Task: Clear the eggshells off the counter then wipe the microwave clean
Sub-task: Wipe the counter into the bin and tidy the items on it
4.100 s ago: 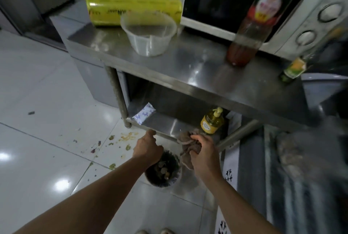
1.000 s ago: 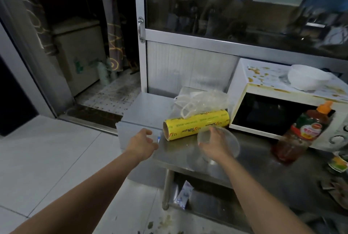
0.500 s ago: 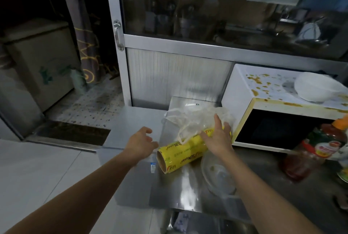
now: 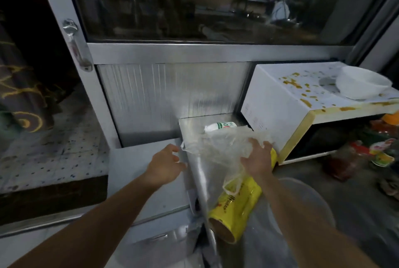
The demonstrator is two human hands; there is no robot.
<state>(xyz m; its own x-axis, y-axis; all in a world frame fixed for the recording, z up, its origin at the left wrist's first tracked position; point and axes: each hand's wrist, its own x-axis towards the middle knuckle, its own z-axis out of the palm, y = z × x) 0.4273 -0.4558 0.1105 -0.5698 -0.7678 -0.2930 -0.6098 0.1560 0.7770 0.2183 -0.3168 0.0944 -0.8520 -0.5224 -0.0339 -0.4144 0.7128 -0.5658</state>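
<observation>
The left hand (image 4: 165,163) is hovering over the lower grey surface just left of the steel counter (image 4: 194,172), fingers loosely curled and holding nothing; it has been staying near this spot for the last second while the view has been closing in.

The right hand (image 4: 258,158) is now lying on the clear plastic bag (image 4: 218,149), fingers curling into the film. A second ago it was resting over the clear plastic tub (image 4: 302,203); half a second ago it was already reaching the bag. The bag is sitting crumpled on top of the yellow cling-film roll (image 4: 235,207), and a small white bottle (image 4: 220,126) is lying on the counter behind it.

The microwave (image 4: 278,103) is standing to the right, its top carrying yellow-brown splatter and a white bowl (image 4: 362,84). A red sauce bottle (image 4: 345,162) is standing in front of it, blurred.

No eggshells are showing on the counter in this view. About four seconds ago both hands were working over a small bin on the floor. Judged from this, the clearing step is probably finishing, and the microwave is not yet wiped. The bag's purpose cannot be determined; no cloth is showing in either hand.
</observation>
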